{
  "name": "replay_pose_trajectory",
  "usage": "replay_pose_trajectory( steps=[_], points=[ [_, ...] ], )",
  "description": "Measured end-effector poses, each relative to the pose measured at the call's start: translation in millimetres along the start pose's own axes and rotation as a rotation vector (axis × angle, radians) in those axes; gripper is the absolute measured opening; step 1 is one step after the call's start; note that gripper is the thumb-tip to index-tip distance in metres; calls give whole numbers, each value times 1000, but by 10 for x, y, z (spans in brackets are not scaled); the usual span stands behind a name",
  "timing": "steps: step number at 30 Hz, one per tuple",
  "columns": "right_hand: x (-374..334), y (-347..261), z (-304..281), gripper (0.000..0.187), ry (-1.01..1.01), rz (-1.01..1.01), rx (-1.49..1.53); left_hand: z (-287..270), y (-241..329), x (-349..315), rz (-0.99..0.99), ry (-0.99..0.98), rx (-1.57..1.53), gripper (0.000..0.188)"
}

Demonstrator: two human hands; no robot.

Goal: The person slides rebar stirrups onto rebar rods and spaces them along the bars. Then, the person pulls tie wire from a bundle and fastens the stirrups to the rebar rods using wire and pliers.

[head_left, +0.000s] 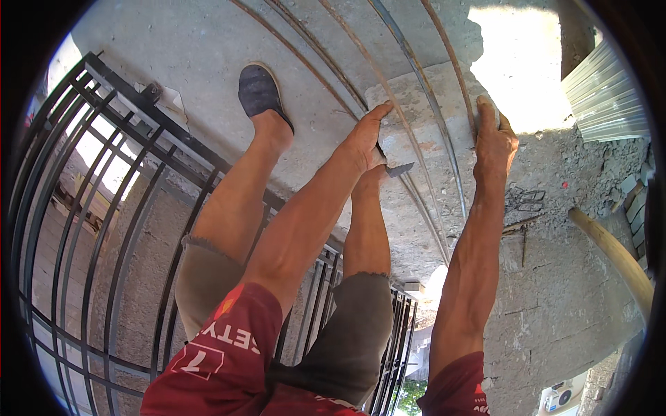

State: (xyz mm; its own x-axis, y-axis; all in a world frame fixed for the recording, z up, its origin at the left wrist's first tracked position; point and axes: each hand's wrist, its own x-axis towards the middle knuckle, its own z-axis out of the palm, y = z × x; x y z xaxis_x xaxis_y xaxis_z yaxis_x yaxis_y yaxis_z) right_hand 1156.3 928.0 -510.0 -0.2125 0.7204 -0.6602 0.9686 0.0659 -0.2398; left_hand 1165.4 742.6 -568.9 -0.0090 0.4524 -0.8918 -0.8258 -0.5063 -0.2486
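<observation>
Several long rusty steel rods [424, 90] lie side by side on a rough concrete slab [208, 48] and curve away from me. My left hand [366, 137] reaches down and closes on one of the middle rods, thumb stretched along it. My right hand [494, 135] grips the outer rod [463, 76] on the right, fingers wrapped over it. My left foot in a dark slip-on shoe [259, 89] stands on the slab. My other foot is mostly hidden behind my left hand.
A black metal railing [104, 229] runs along the slab's edge at the left, with a drop beyond it. A corrugated metal sheet [605, 90] lies at the upper right, a wooden handle [614, 253] at the right, and a small wire tangle [524, 199] near the rods.
</observation>
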Motion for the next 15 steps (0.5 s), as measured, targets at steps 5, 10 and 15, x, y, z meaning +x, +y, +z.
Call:
replay_pose_trajectory(
  steps=[5, 10, 15],
  points=[
    [36, 47, 8, 76, -130, -35, -12, -158, -53, 5, 7, -49, -26, 44],
    [-141, 180, 271, 76, -118, -85, -85, -555, 46, -122, -33, -72, -89, 45],
    [-343, 213, 380, 77, -173, -151, -45, -717, 96, -260, -50, -20, -92, 45]
  ],
)
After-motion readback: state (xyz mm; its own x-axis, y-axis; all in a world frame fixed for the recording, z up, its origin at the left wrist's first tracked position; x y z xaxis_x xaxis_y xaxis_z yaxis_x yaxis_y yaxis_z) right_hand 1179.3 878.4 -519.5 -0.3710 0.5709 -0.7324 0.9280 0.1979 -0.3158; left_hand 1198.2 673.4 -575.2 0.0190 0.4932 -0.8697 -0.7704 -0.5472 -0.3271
